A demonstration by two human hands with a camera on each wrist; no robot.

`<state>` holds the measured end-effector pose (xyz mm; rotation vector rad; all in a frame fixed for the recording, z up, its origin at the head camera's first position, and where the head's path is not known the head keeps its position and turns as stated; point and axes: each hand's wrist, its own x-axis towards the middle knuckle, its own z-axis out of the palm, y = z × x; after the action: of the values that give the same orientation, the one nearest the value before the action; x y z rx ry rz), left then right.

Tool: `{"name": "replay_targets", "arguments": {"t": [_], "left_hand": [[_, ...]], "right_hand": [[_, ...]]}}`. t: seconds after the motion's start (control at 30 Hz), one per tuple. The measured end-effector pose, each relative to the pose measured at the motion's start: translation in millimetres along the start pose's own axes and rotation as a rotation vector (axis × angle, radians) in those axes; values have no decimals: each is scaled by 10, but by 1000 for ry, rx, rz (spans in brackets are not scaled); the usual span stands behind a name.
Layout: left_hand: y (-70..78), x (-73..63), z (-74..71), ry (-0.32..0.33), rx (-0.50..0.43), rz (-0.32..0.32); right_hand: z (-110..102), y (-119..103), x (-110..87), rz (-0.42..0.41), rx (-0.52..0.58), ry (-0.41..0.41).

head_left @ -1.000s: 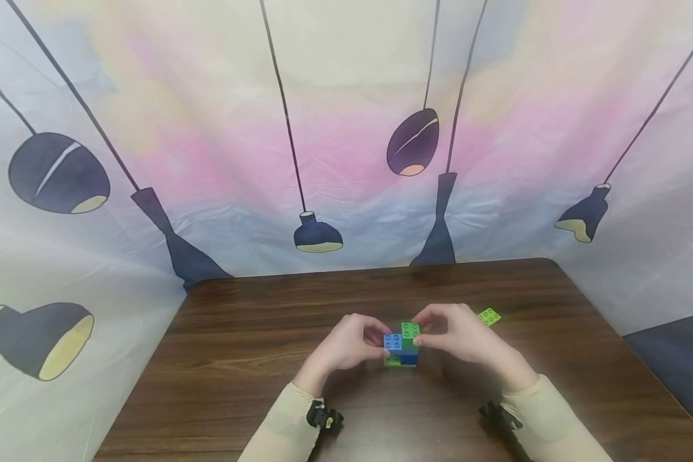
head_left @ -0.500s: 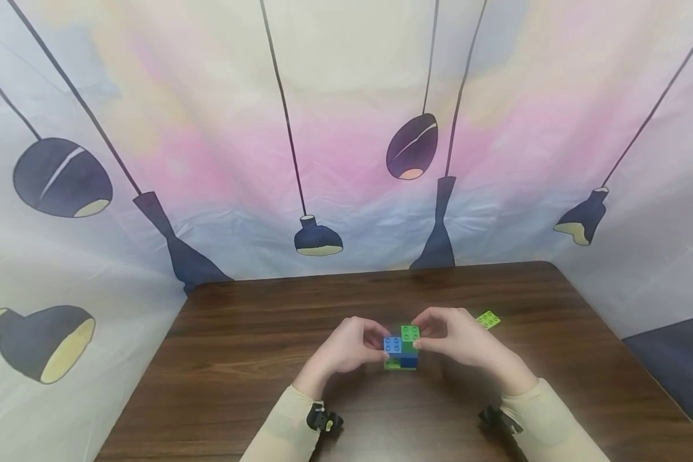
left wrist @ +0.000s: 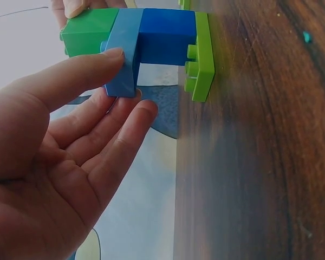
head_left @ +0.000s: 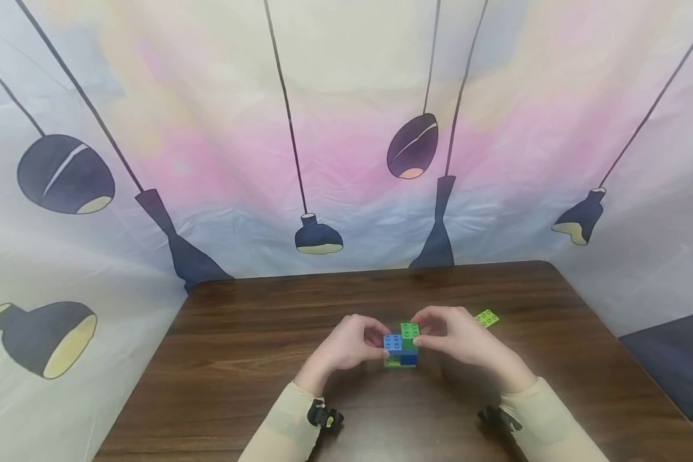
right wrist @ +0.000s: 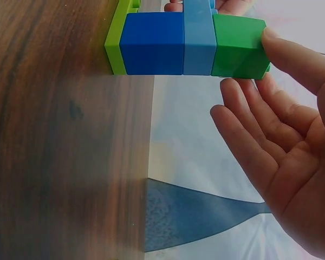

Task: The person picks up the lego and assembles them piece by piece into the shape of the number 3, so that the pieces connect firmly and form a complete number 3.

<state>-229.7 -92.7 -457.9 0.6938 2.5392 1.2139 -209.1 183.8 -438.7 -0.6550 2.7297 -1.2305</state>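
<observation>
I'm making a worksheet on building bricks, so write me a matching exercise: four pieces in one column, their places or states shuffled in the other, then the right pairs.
Column one
1. green block
2. light-blue block
3. dark-blue block
4. loose lime piece

Column two
A. lies apart on the table
B. pinched by the left hand
C. sits highest, pinched by the right hand
D. stands directly on the lime base plate

Right pairs: 1-C, 2-B, 3-D, 4-A

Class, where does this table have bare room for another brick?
Bare tabletop: left of the left hand, and between the sleeves. Crowded: around the brick stack, between left and right hand, and behind the latter, where a lime studded plate lies.
</observation>
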Motion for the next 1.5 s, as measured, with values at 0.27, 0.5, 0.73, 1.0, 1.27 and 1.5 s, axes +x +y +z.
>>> {"name": "replay_targets", "arguments": {"t": [0.27, 0.5, 0.73, 1.0, 1.27, 1.5], "left_hand": [[-20, 0, -13, -2, 4, 5], [-26, -5, -21, 2, 2, 2], [-17, -23, -13, -1, -2, -4], [-20, -16, -12, 1, 2, -4], [-6, -23, -12, -4, -7, -2], [7, -21, -5, 2, 8, 1]], "right_hand": [[8, -29, 4, 7, -2, 11], [10, -34, 18, 16, -1, 11], [17, -4, 13, 22, 11, 2], [13, 38, 26, -41, 4, 8], [-2, 137, 12, -88, 7, -1], [-63, 279, -22, -93, 6, -9]]}}
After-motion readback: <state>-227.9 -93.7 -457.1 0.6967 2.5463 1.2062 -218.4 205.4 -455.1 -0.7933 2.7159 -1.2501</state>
